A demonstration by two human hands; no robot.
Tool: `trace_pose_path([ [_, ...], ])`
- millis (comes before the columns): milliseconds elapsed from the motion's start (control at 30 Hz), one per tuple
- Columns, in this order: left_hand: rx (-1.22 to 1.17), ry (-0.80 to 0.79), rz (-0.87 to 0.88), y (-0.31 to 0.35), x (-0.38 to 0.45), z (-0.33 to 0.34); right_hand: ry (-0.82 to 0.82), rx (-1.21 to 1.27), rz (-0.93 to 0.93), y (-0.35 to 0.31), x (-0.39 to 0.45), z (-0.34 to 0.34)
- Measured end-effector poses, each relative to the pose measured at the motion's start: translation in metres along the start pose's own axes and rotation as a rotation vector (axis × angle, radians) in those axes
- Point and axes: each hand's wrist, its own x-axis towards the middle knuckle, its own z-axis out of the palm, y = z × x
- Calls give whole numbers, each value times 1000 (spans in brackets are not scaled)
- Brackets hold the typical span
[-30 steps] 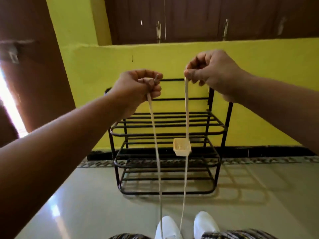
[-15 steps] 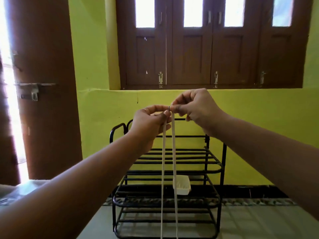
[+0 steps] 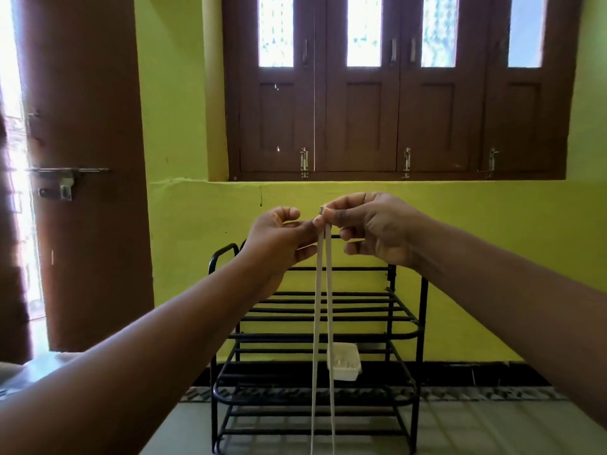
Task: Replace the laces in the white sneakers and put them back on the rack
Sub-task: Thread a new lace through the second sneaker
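A bright yellow-green plastered wall (image 3: 184, 244) carries a dark brown wooden shuttered window (image 3: 394, 93) with frosted panes glowing. At the left edge a brown wooden door (image 3: 88, 192) stands beside strong daylight; below lies a pale tiled floor (image 3: 476, 431).

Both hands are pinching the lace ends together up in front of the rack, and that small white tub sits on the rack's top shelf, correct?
Not quite. In the head view both hands, left hand and right hand, do pinch the lace ends together before the rack, but the small white tub sits on a lower shelf, not the top one.
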Motion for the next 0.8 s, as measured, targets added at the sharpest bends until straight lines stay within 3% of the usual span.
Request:
trace_pose_path([
  [167,-23,17,-43,-5,4,-1,2,-8,-21,6,1,6],
  [367,278,27,4,-4,1,7,231,-36,-134,10,2,15],
  [533,305,69,59,-4,0,14,313,-48,-172,11,-1,14],
  [800,341,55,97,-1,2,22,312,14,-153,12,-2,13],
])
